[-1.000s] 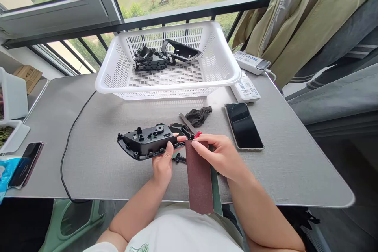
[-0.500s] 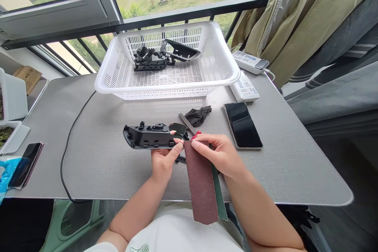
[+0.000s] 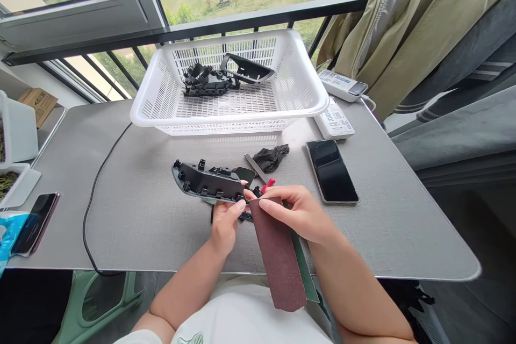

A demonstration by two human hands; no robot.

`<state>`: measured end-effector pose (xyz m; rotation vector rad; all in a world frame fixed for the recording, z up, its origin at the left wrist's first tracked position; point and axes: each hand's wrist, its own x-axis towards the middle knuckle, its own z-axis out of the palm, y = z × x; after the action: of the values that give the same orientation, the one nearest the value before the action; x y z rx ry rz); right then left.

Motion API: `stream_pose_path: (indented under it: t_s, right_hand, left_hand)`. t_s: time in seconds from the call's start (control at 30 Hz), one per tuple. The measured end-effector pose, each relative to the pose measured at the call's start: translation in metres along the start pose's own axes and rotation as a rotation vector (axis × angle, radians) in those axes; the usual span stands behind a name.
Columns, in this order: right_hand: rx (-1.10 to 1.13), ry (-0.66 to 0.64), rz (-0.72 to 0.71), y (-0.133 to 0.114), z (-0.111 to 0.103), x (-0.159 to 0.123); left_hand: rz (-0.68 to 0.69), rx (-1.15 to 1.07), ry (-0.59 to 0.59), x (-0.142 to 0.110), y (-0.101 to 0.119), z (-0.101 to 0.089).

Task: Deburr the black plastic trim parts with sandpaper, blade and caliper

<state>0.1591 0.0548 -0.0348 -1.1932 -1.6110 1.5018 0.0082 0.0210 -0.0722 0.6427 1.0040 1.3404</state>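
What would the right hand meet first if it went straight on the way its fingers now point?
Probably the left hand, which holds the end of the black plastic part; the right hand points toward it, though the exact depth is unclear.

Housing point(image 3: 212, 184): plastic, mostly matt. Abrasive sheet point(image 3: 278, 255): rough, matt. Basket point(image 3: 229, 120): smooth plastic. Phone screen point(image 3: 332, 172): glossy.

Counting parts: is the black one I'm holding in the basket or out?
Out: your left hand holds the black part clear of the basket.
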Motion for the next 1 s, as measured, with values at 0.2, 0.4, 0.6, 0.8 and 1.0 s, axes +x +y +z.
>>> stream_pose_path:
  t_s: [0.2, 0.4, 0.6, 0.8, 1.0]
  right_hand:
    - [-0.066, -0.078, -0.051, 0.0, 0.0, -0.001]
    - [-0.021, 0.006, -0.031, 0.001, 0.0, 0.0]
    - [-0.006, -0.03, -0.013, -0.002, 0.001, 0.0]
    - [0.006, 0.138, 0.003, 0.002, -0.002, 0.001]
    - [0.033, 0.165, -0.023, 0.005, -0.005, 0.0]
  left_hand:
    - [0.031, 0.044, -0.014, -0.003, -0.004, -0.005]
    - [0.022, 0.028, 0.026, -0.002, -0.004, -0.005]
    - [0.001, -0.009, 0.034, 0.001, -0.001, -0.001]
    - [0.081, 0.009, 0.06, 0.003, 0.0, -0.001]
    - [0.145, -0.018, 0.108, 0.005, 0.006, 0.004]
